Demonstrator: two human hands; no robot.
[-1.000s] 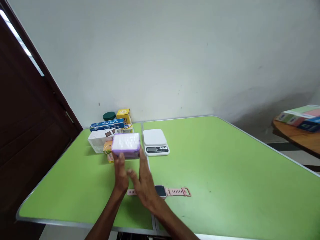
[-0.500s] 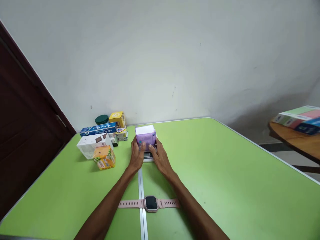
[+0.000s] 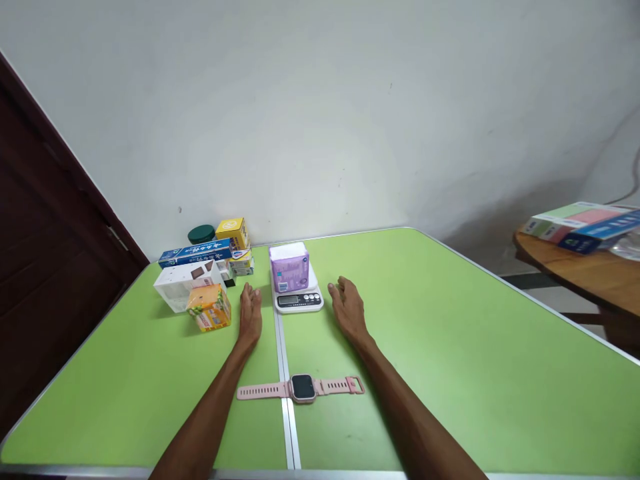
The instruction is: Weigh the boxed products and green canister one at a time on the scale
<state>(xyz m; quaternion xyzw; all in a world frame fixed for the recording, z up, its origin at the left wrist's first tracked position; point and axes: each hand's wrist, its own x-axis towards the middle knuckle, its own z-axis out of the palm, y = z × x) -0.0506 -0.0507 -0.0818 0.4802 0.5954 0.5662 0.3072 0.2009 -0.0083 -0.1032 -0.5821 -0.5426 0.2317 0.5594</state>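
A purple and white soft pack [image 3: 291, 269] rests on the platform of a white digital kitchen scale [image 3: 316, 299]; its exact contents I cannot make out. The scale's display faces me, too small to read. My left hand [image 3: 250, 315] lies open to the left of the scale, apart from it, near an orange carton [image 3: 210, 308]. On the scale's other side my right hand [image 3: 349, 309] is open too, fingers slightly curled, holding nothing. Between my forearms a pink-strapped smartwatch [image 3: 303, 388] is laid out flat on the table.
On the green table [image 3: 450, 347], the back left holds a white box [image 3: 183, 285], a long blue box [image 3: 196, 252], a yellow box [image 3: 233, 233] and a green-lidded jar [image 3: 201, 234]. At right, a wooden table [image 3: 555, 257] carries a multicoloured box [image 3: 580, 227].
Both hands have let go of the purple pack and drawn apart, left hand to the left, right hand to the right. The pack stays on the scale, and the view has shifted slightly.
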